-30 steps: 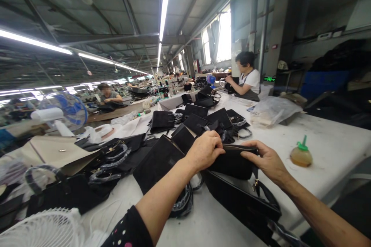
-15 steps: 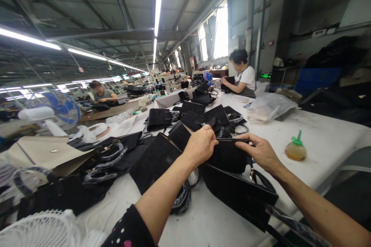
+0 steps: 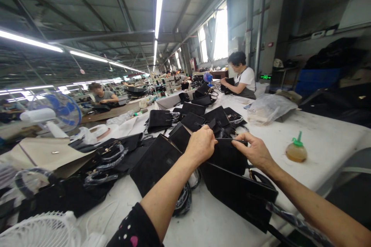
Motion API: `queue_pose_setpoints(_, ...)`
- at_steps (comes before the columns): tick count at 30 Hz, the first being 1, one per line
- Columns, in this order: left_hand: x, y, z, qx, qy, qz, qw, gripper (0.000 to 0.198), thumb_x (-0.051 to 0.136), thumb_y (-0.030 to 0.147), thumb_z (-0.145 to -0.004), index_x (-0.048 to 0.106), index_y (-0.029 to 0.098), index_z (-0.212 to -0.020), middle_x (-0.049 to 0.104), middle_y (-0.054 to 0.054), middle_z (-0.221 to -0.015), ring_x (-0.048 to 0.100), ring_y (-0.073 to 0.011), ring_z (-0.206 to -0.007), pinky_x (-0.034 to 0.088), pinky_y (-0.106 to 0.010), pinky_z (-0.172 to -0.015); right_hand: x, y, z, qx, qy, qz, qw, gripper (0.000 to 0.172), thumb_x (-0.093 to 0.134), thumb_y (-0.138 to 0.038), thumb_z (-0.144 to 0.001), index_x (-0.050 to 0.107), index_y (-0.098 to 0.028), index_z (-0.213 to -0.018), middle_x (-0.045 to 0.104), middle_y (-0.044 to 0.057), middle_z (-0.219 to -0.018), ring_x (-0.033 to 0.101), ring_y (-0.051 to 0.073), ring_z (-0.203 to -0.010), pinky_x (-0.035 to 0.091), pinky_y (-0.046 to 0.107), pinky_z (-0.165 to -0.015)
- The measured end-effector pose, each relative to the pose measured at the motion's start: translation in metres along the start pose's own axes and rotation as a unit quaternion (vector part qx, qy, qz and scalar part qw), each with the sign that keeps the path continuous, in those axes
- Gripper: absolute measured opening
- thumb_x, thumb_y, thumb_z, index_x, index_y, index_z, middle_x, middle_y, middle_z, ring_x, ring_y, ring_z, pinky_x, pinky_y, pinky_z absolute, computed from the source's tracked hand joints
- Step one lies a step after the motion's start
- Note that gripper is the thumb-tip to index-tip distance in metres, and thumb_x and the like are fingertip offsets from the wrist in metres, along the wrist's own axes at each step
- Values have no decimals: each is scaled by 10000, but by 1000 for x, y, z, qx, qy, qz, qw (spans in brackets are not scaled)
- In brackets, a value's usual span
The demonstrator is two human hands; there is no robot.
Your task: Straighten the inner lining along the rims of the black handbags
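Observation:
My left hand point(image 3: 201, 144) is closed over the top left edge of a black suede pouch point(image 3: 227, 157). My right hand point(image 3: 254, 150) pinches the same pouch along its top right edge. The pouch stands upright over a larger black handbag point(image 3: 240, 195) that lies flat near the table's front edge, a strap trailing off its right side. Another black bag point(image 3: 156, 162) lies just left of my left forearm.
Several black bags and handles point(image 3: 199, 117) are piled across the white table point(image 3: 319, 135). An amber squeeze bottle with a green cap point(image 3: 296, 150) stands at right. Two fans, one blue point(image 3: 62, 110) and one white point(image 3: 43, 229), stand at left. Two other people point(image 3: 242, 77) work farther off.
Both hands kept hold of the pouch and raised it slightly. My right hand slid left along the top edge, closer to my left hand.

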State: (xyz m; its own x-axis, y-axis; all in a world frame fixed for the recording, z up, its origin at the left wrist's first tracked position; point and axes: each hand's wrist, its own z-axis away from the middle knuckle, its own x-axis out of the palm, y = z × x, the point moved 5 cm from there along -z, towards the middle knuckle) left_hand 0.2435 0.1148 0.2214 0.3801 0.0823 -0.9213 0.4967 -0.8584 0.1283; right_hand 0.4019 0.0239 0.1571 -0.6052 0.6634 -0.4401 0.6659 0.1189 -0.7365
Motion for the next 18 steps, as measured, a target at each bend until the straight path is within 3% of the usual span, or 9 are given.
queue_pose_setpoints(3,0,1,-1,-6,0,0,1000,158,591,280,-824,574,179,-704,589,-13,-903,591,-150,-748,456,-274,-672,1,-6,-6,7,-48,7,999,216,587,-419,-806,637,-214,-851,670,3,-812,598,185,-783,436,308,-746)
queue_pose_setpoints(6,0,3,1,-5,0,12,1000,156,585,270,-825,553,183,-699,572,-5,-897,580,-149,-746,459,-281,-681,5,-20,-14,-52,-94,34,994,261,615,-399,-803,644,-248,-1014,687,1,-882,605,191,-843,434,317,-787)
queue_pose_setpoints(10,-3,-4,10,7,15,72,997,201,677,234,-732,504,208,-831,514,3,-1020,546,-148,-843,471,-282,-741,11,-32,-20,-155,-127,126,972,211,527,-367,-870,688,-234,-834,672,22,-820,583,197,-819,419,336,-777)
queue_pose_setpoints(13,-7,-22,22,-2,15,105,994,432,721,129,-618,436,216,-930,425,-22,-1137,492,-162,-976,472,-287,-816,5,-27,-24,-130,-106,144,975,249,492,-365,-881,671,-219,-788,661,29,-808,577,201,-819,418,335,-766)
queue_pose_setpoints(18,-9,-49,35,-44,-31,97,994,468,689,76,-607,403,218,-949,386,-20,-1105,472,-148,-932,468,-279,-779,5,-25,-21,-106,-122,121,979,249,485,-378,-870,662,-225,-782,660,22,-811,581,202,-809,417,336,-746)
